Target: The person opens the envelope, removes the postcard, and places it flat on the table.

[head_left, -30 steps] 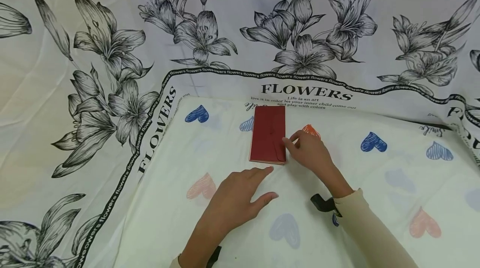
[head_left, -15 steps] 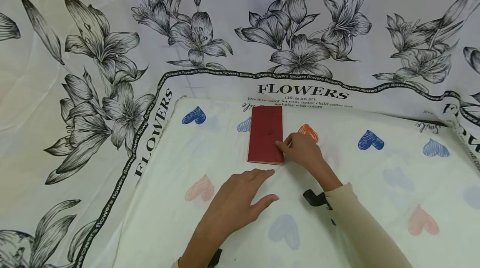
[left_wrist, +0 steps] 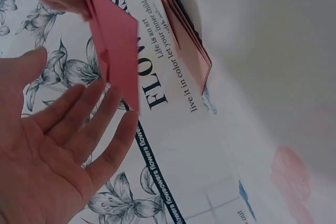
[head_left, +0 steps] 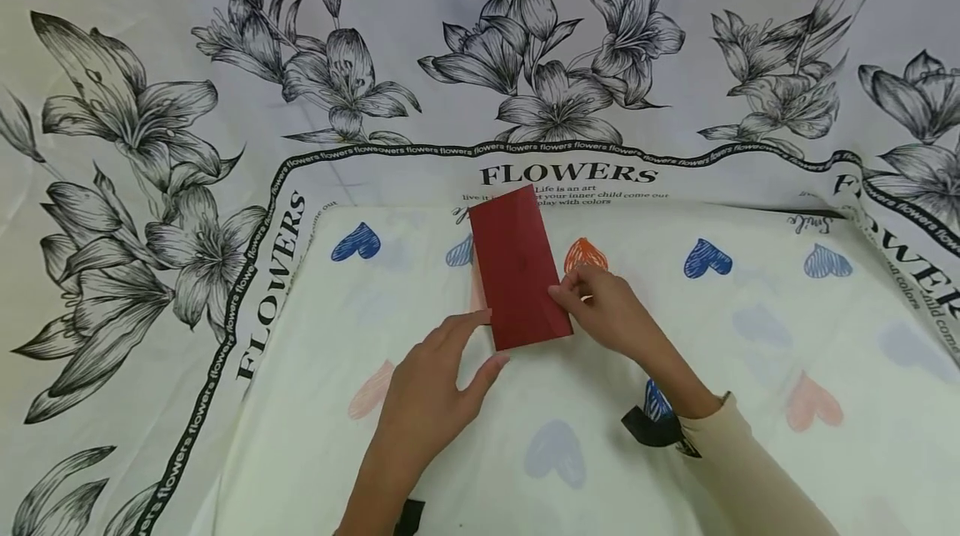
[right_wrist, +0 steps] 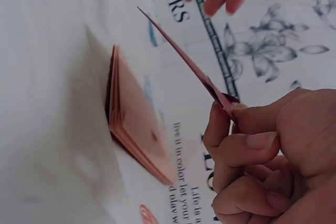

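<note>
While right hand (head_left: 615,313) alone pinches flat red paper envelope (head_left: 520,269) by edge, mid-frame, slip possible; left hand (head_left: 433,382) spread.

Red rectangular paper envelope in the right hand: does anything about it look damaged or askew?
No damage is visible. The red rectangular paper envelope is held tilted above the pinkish paper stack, likely simply because the right hand pinches one edge.

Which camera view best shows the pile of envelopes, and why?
The right wrist view: the pile shows largest, its pale top and layered edges uncovered. The left wrist view shows it smaller, near the top; the head view shows only a sliver behind the held red envelope.
</note>
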`<state>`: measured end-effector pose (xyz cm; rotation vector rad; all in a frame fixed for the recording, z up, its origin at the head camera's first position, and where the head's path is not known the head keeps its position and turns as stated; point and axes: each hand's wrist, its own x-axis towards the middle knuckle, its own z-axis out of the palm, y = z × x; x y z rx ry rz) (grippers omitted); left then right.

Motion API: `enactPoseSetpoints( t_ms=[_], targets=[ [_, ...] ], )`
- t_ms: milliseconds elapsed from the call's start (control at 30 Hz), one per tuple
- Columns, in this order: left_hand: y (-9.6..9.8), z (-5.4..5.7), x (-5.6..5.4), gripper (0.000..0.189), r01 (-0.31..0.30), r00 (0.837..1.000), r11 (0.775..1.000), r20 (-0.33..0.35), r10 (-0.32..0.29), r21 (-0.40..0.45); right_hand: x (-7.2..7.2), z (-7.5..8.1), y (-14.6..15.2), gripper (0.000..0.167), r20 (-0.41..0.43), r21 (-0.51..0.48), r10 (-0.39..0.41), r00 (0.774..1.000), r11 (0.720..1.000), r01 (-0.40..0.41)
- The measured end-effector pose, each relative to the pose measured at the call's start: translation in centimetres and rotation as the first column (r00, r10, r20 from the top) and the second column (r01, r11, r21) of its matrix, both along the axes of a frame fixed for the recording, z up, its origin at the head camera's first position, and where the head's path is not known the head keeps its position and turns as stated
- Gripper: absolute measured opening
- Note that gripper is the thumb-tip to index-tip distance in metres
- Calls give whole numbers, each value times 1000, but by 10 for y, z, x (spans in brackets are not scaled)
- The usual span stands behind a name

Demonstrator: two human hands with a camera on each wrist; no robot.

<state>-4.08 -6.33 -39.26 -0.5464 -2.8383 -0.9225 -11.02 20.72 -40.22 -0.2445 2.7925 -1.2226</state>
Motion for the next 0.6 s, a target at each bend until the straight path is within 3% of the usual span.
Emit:
enactPoseSetpoints(
  t_ms=[200,333,467,533,600],
  targets=[
    [16,-3,-9,69,-40,999,991,37,35,126,42,18,17,23,21,-58,-66,998,996,67],
    [30,-5,-10,78,-12,985,958,171,-39,287,68,29,22,21,11,-84,-73,997,994,73],
    [33,-4,-5,73,-23,947,871,291,-138,490,86,34,16,19,-2,-131,-8,1000,991,8],
    [32,-3,-3,66,-37,939,817,300,-169,575,90,35,12,19,-7,-150,37,999,988,-37],
    [33,-1,-3,61,-37,931,746,294,-216,665,94,36,12,19,-12,-152,64,998,986,-65]
  ],
)
